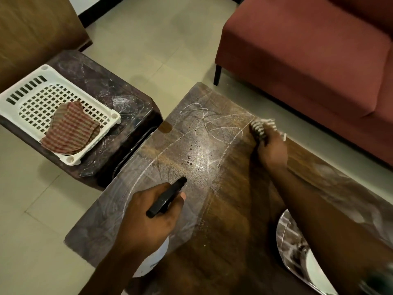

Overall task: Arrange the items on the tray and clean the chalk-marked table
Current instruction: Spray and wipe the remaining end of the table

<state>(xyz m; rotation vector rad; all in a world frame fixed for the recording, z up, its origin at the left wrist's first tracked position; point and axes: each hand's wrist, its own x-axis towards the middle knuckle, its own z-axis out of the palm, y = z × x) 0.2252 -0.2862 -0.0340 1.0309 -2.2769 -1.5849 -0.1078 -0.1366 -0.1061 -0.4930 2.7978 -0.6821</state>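
Note:
The dark wooden table (pixel 223 220) carries white chalk scribbles (pixel 204 124) and wet droplets near its middle. My left hand (pixel 146 220) grips a spray bottle (pixel 165 199) by its black head, nozzle aimed at the table; the bottle's white body shows below my wrist. My right hand (pixel 270 147) holds a striped cloth (pixel 263 126) against the table's far right edge, over a chalk line. A white perforated tray (pixel 32 92) sits on a dark side table at the left, with a red-checked cloth (pixel 70 128) lying in it.
The dark marble-look side table (pixel 119 99) stands left of the wooden table with a narrow gap between. A red sofa (pixel 308 50) runs along the far right. A shiny round object (pixel 297 248) lies at the table's near right. Tiled floor surrounds everything.

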